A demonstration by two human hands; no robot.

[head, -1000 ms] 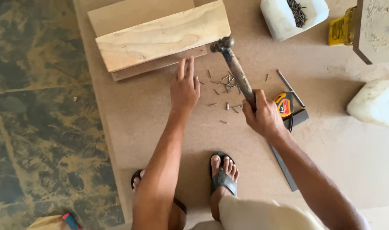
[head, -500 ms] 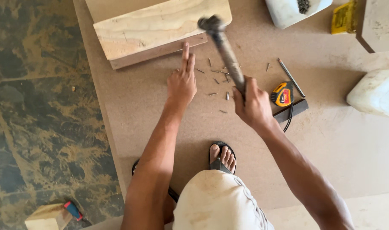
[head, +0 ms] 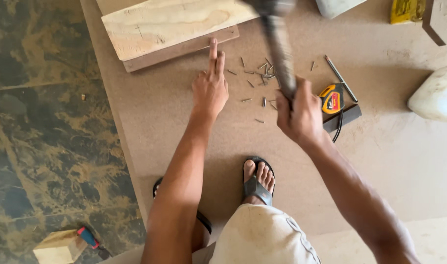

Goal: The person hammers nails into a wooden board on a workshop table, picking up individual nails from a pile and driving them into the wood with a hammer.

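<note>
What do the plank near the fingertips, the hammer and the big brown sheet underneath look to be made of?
The plank looks like bare, unfinished softwood: pale, with wavy grain lines. The hammer in the right hand is motion-blurred; its handle looks like dark, worn wood, and the head, probably metal, is too blurred to tell. The sheet looks like hardboard or fibreboard: flat, matte brown, no grain.

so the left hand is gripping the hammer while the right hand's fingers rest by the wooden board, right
Not quite: the hands are swapped. In the head view the right hand grips the hammer, raised and blurred, while the left hand stretches its fingers to the edge of the wooden board, beside the loose nails.
</note>
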